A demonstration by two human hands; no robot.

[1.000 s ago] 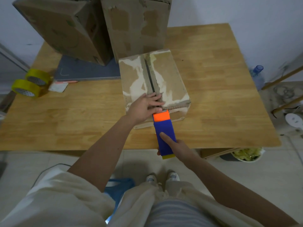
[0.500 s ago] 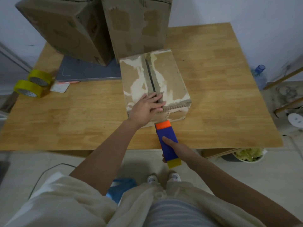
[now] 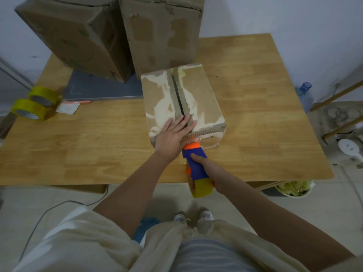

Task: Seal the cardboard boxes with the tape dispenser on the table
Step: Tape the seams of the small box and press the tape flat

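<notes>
A small worn cardboard box [image 3: 204, 99] lies flat in the middle of the wooden table [image 3: 265, 118], its two top flaps meeting along a dark centre seam. My left hand [image 3: 172, 134] rests flat with fingers spread on the near end of that seam. My right hand [image 3: 202, 163] grips a blue tape dispenser [image 3: 195, 165] with an orange head and a yellow tape roll at its rear. The orange head touches the box's near side face, just below my left hand.
Two tall cardboard boxes [image 3: 82, 36] [image 3: 163, 30] stand at the back, the left one tilted on a grey board [image 3: 104, 91]. Two yellow tape rolls [image 3: 35, 103] lie at the left edge. A water bottle [image 3: 304, 93] and a bowl [image 3: 292, 190] sit on the floor to the right.
The dispenser slid down the box's near side face toward me and tilted, so its yellow roll now shows. My left hand flattened, fingers spread further up the seam.
</notes>
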